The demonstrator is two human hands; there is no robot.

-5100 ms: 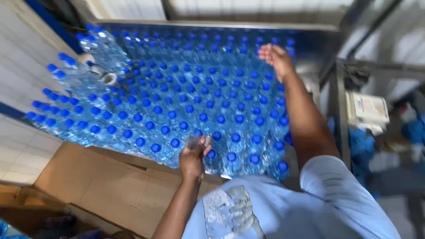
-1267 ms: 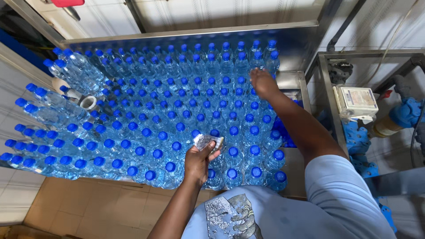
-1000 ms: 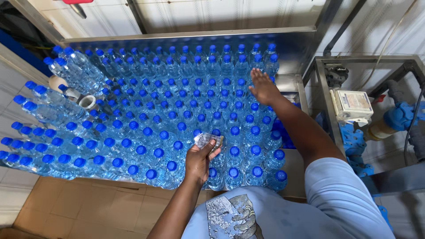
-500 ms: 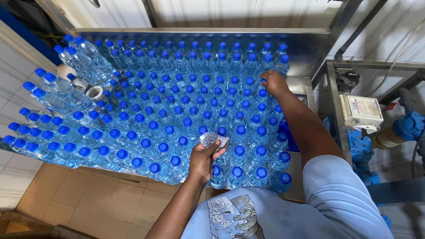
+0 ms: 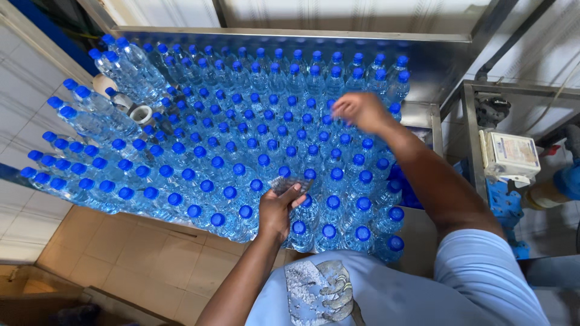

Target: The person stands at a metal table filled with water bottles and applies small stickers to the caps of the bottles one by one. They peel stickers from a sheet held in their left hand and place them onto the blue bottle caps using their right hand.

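Sorting capped water bottles on a steel table

Holding a small clear crinkled wad, likely plastic film (image 5: 284,183), the left hand (image 5: 279,211) sits at about 6 o'clock of the bottle field, fingers curled shut around it. Film judged light, soft, slippery; a pinch grip suits it

Right hand (image 5: 361,111) reaches out toward 1 o'clock, hovering over the caps, fingers loosely spread and blurred; it seems to hold nothing, though contact with a cap cannot be told

Bottles (image 5: 254,139): clear plastic with blue screw caps, packed upright cap to cap across the metal table (image 5: 423,111). Filled ones judged moderately heavy, walls thin and yielding, likely slick; best taken at the neck just under the cap, since bodies touch their neighbours and leave no room for fingers

At 10 o'clock several bottles lie tilted or on their sides (image 5: 121,66), with one open-mouthed bottle neck or ring (image 5: 142,113) among them

At 3 o'clock, beyond the table edge, a beige box-like unit (image 5: 510,157) on a metal frame, blue fittings (image 5: 501,205) beneath. Tiled floor (image 5: 151,259) at 7 o'clock. Dense packing is the chief obstacle to lifting any inner bottle
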